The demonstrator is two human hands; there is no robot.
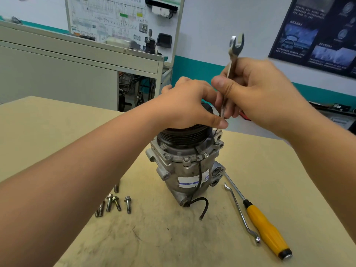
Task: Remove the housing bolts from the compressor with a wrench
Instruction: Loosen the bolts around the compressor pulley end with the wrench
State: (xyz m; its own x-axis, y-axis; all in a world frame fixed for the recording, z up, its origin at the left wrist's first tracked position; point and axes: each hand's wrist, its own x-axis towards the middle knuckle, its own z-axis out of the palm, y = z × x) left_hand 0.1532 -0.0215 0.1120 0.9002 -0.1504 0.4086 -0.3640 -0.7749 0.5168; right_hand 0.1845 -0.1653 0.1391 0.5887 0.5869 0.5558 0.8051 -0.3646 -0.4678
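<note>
compressor (pixel 185 166) upright mid-counter, left hand (pixel 188 106) gripping its top, right hand (pixel 250 89) gripping near-vertical wrench (pixel 234 53): keep lower end seated square, hold body steady, short strokes.

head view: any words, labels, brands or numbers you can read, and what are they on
Nothing can be quoted.
The sticker on the compressor: white, blue stripe, print too blurred.
The wall board: diagram print too small.
The poster: pale characters, too blurred.
The wrench: no marking legible.
</note>
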